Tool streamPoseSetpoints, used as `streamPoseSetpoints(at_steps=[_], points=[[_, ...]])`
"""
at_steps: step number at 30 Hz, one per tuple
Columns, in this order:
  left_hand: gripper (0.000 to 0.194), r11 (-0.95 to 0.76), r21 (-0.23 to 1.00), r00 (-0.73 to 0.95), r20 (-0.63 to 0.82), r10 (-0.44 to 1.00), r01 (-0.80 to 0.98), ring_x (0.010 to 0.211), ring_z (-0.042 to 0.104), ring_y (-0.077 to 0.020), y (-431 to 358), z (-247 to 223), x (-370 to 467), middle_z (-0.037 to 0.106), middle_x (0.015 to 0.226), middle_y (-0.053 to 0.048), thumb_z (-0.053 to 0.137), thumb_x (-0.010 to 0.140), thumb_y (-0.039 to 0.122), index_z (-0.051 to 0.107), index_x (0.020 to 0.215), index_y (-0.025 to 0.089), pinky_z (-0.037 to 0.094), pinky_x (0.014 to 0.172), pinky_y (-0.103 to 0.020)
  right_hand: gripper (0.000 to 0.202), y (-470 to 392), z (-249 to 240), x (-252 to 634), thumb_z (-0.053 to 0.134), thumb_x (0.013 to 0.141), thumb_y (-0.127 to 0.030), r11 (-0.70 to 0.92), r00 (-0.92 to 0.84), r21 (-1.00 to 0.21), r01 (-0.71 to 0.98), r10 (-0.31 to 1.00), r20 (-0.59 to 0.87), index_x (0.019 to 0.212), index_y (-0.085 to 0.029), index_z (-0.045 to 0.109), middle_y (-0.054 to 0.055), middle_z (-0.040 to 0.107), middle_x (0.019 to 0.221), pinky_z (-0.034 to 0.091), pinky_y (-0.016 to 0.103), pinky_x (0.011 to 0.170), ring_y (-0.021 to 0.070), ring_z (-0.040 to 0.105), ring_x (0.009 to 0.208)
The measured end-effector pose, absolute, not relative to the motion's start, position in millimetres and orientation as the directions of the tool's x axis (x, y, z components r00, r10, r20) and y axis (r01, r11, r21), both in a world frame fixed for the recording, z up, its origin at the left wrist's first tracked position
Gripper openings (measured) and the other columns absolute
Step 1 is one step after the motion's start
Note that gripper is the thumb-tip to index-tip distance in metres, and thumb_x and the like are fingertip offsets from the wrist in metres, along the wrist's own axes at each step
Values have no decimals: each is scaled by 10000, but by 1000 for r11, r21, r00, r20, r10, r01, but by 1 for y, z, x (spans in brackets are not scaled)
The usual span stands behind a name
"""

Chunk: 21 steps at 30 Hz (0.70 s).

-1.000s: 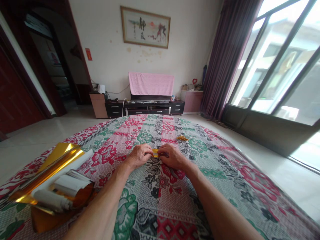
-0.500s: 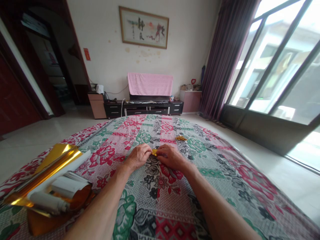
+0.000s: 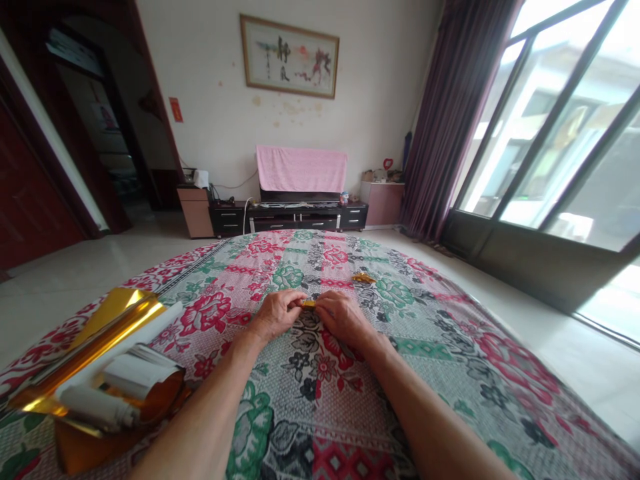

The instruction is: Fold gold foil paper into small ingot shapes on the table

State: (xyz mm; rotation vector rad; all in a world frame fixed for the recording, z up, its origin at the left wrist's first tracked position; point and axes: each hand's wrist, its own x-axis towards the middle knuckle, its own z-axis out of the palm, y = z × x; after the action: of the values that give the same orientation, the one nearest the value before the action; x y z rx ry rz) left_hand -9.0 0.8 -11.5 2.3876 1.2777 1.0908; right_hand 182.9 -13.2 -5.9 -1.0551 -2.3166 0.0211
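Between my two hands is a small gold foil piece (image 3: pixel 309 304), narrow and strip-like, low over the flowered cloth (image 3: pixel 320 373). My left hand (image 3: pixel 279 313) pinches its left end, and my right hand (image 3: pixel 343 316) has its fingers closed on the right end. Most of the foil's ends are hidden by the fingers. Another small gold piece (image 3: pixel 363 278), folded or crumpled, lies on the cloth beyond my right hand.
Gold foil sheets (image 3: pixel 110 333) and curled white-backed rolls (image 3: pixel 135 373) lie at the left of the cloth. Farther off stand a low black cabinet (image 3: pixel 295 217) with a pink cloth (image 3: pixel 303 169) above it, and a window at the right.
The gold foil between my hands now looks narrower and flatter. My fingers have shifted slightly around it, and both hands still hold it in nearly the same place.
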Motion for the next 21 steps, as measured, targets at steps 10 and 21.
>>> streamPoseSetpoints(at_steps=[10, 21], points=[[324, -654, 361, 407, 559, 722, 665, 802, 615, -131, 2, -11, -3, 692, 867, -21, 503, 748, 78, 670, 997, 200, 477, 772, -235, 227, -13, -7, 182, 436, 887, -196, 662, -480, -273, 698, 715, 507, 821, -155, 650, 51, 616, 840, 393, 231, 769, 123, 550, 806], [377, -521, 436, 310, 467, 828, 734, 592, 568, -101, 0, -8, 1, 675, 702, 1, 495, 775, 159, 614, 1131, 197, 423, 598, -189, 205, -6, -13, 178, 485, 863, -213, 579, -355, -382, 720, 781, 513, 909, -210, 684, 30, 641, 824, 401, 212, 734, 123, 579, 774]])
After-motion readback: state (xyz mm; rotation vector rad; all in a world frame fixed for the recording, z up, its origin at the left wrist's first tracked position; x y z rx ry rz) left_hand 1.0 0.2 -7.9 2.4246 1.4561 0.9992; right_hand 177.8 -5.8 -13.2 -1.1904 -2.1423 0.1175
